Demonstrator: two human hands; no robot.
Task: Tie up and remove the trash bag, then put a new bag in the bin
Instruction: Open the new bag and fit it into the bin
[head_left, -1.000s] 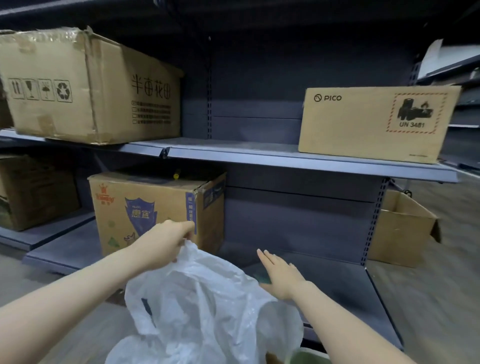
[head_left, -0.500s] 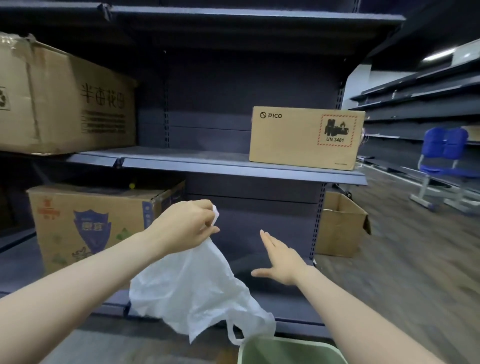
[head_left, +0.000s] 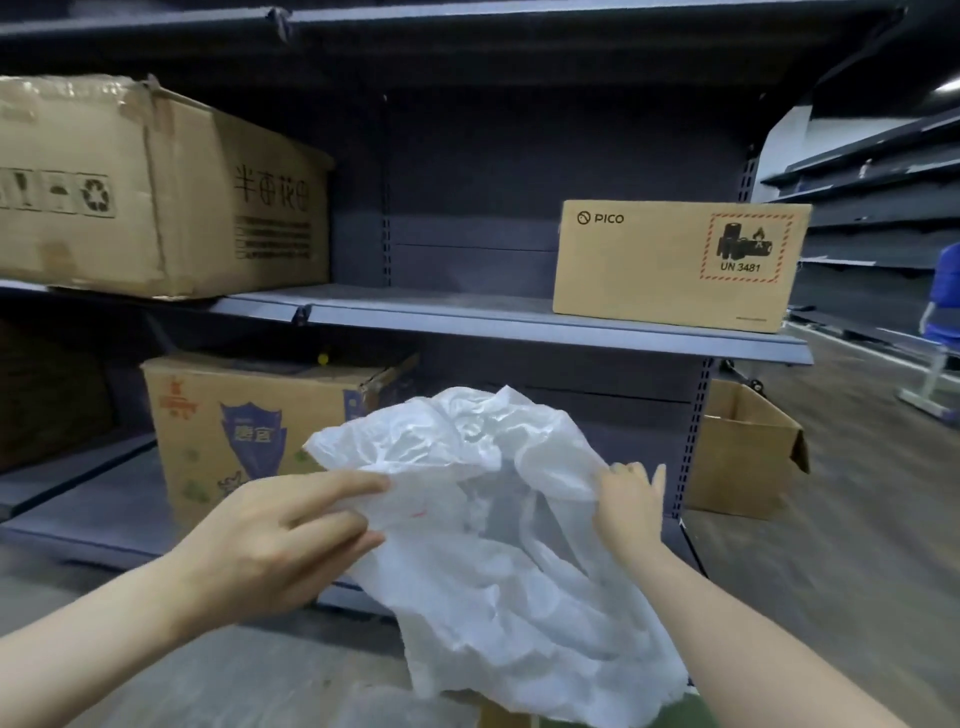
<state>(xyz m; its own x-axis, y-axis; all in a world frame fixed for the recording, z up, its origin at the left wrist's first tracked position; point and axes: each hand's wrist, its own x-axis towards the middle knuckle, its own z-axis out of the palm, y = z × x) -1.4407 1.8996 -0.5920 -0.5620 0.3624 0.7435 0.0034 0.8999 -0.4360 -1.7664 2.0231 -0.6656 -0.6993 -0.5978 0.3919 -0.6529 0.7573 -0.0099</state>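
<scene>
head view: a thin white bag (head_left: 498, 519) is held up before the shelf (head_left: 519, 322), pinched at its left edge by the left hand (head_left: 270, 540) and gripped at the right edge by the right hand (head_left: 631, 506). it is judged light, limp and slippery, so it is best taken at the mouth's rim and spread.

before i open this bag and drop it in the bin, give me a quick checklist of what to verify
1. Left hand holds the bag: ok, fingers pinch its left edge.
2. Right hand holds the bag: ok, fingers grip the right edge.
3. Bag mouth spread open: not ok, the film is bunched and crumpled between the hands.
4. Bin in sight below the bag: cannot tell, the bag covers the lower middle of the view.
5. Bag clear of the shelf and the boxes: ok, it hangs in front of them.
</scene>
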